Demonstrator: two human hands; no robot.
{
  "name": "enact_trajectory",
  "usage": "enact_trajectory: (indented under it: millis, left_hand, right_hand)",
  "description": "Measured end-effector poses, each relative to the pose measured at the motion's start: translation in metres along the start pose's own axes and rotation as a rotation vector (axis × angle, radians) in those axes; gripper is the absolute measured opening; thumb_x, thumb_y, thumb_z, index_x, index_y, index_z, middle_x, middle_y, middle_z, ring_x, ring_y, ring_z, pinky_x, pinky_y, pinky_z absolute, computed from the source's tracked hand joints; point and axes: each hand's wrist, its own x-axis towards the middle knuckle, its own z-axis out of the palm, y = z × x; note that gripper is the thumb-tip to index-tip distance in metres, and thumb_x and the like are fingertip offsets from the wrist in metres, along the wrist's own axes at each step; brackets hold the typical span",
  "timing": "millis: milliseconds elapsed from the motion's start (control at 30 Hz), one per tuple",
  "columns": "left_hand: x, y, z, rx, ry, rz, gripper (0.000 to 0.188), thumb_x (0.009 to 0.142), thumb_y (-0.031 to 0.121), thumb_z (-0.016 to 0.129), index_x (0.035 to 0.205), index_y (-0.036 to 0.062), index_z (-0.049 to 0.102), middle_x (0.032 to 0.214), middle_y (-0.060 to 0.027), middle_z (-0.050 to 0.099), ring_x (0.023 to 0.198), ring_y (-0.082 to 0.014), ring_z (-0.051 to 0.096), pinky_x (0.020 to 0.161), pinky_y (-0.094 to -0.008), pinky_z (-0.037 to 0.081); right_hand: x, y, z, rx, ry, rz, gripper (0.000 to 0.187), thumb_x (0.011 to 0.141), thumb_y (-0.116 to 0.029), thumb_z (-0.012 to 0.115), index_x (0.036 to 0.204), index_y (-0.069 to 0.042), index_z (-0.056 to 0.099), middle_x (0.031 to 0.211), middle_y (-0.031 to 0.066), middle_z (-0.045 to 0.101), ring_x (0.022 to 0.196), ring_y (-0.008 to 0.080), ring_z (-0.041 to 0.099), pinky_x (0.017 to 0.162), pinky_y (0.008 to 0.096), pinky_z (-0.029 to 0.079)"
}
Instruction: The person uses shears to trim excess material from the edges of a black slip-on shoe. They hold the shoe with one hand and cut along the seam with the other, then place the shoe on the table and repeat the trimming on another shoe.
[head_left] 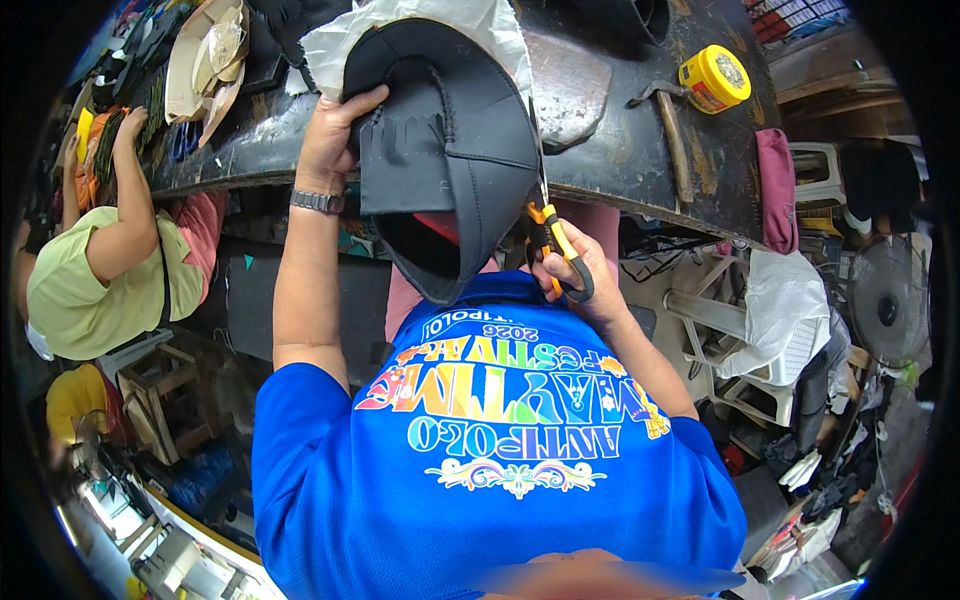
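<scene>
A black, leather-like stitched piece (495, 135) hangs in front of me above the table's near edge. It has curved seams, a flat panel and a hollow opening with a bit of red inside. My left hand (332, 138) grips its left side, thumb on top and fingers hidden behind. In my right hand (592, 272) are scissors (547, 232) with yellow and black handles, fingers wrapped around the grips. Their blades point away from me along the piece's right edge; whether they are parted cannot be made out. Pale crumpled sheeting (325, 45) shows behind the piece.
On the dark table (640, 170) lie a stone slab (570, 90), a hammer (675, 145) and a yellow tub (715, 79). A maroon cloth roll (776, 190) rests at its right edge. At left, a person in a yellow-green shirt (110, 280) handles materials. A white plastic chair (790, 350) stands at right.
</scene>
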Motion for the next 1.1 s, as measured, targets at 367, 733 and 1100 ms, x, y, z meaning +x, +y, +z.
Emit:
enact_trajectory:
  millis: [367, 733, 1100]
  left_hand:
    - [0.005, -0.001, -0.003, 0.029, -0.038, -0.028, 0.041, 0.083, -0.005, 0.068, 0.123, 0.0032, 0.062, 0.112, -0.0079, 0.068, 0.094, -0.0185, 0.068, 0.082, -0.0328, 0.058]
    - [0.006, -0.002, 0.001, 0.041, -0.042, -0.026, 0.038, 0.083, -0.005, 0.069, 0.120, 0.0038, 0.064, 0.108, -0.0068, 0.069, 0.090, -0.0167, 0.069, 0.078, -0.0308, 0.059]
    - [0.005, 0.004, 0.009, 0.199, -0.119, -0.198, 0.036, 0.082, 0.000, 0.072, 0.117, 0.0020, 0.064, 0.102, -0.0066, 0.070, 0.085, -0.0137, 0.069, 0.076, -0.0281, 0.057]
  right_hand:
    - [0.000, 0.003, -0.002, -0.016, 0.023, -0.065, 0.037, 0.085, -0.032, 0.075, 0.100, -0.008, 0.051, 0.077, -0.0011, 0.053, 0.062, 0.0042, 0.052, 0.054, 0.0186, 0.043]
    - [-0.005, 0.004, -0.008, -0.045, 0.107, -0.015, 0.028, 0.084, -0.019, 0.076, 0.093, -0.008, 0.051, 0.064, -0.0049, 0.052, 0.053, 0.0017, 0.049, 0.046, 0.0180, 0.040]
    - [0.007, 0.002, -0.014, -0.047, -0.017, -0.020, 0.041, 0.087, -0.033, 0.073, 0.109, -0.005, 0.054, 0.077, 0.0013, 0.057, 0.067, 0.0071, 0.056, 0.061, 0.0212, 0.047]
